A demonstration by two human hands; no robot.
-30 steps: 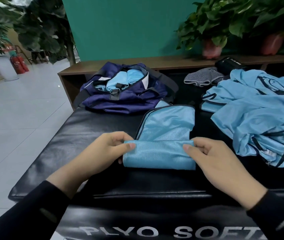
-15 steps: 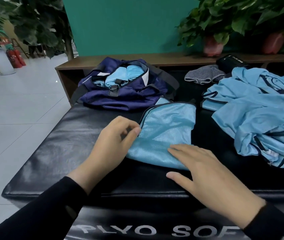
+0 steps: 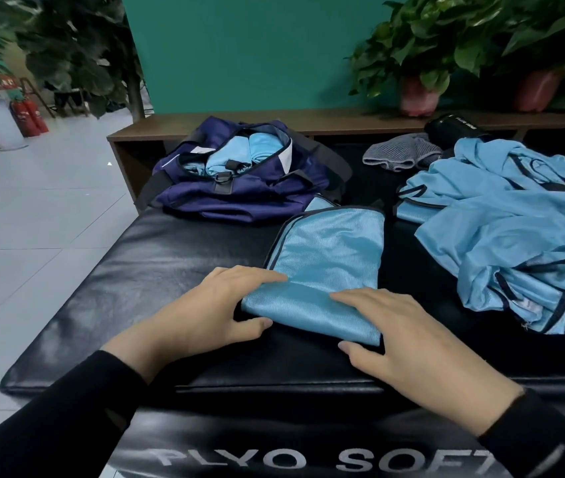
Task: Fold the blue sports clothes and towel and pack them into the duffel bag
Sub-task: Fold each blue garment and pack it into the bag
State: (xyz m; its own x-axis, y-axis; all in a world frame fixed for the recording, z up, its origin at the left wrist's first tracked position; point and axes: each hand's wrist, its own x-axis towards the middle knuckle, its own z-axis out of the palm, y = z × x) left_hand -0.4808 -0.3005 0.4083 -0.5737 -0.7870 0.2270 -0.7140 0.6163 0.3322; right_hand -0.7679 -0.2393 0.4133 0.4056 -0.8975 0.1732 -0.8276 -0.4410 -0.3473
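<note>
A light blue sports garment (image 3: 329, 250) with dark trim lies flat on the black padded box (image 3: 156, 257), its near end folded over into a thick band. My left hand (image 3: 205, 312) rests on the band's left end, fingers on top and thumb along the near edge. My right hand (image 3: 405, 339) presses flat on the band's right part. The navy duffel bag (image 3: 250, 194) sits open at the back left, with folded blue pieces (image 3: 239, 153) inside. A loose pile of blue clothes (image 3: 501, 229) lies to the right.
A grey striped cloth (image 3: 398, 155) and a black pouch (image 3: 453, 127) lie behind the pile. A wooden bench (image 3: 143, 132) with potted plants (image 3: 419, 94) runs along the green wall. Tiled floor drops away left of the box; fire extinguishers (image 3: 29, 117) stand far left.
My hands have turned the garment's near end over once more and now lie on top of the band instead of pinching its corners. The view has shifted slightly.
</note>
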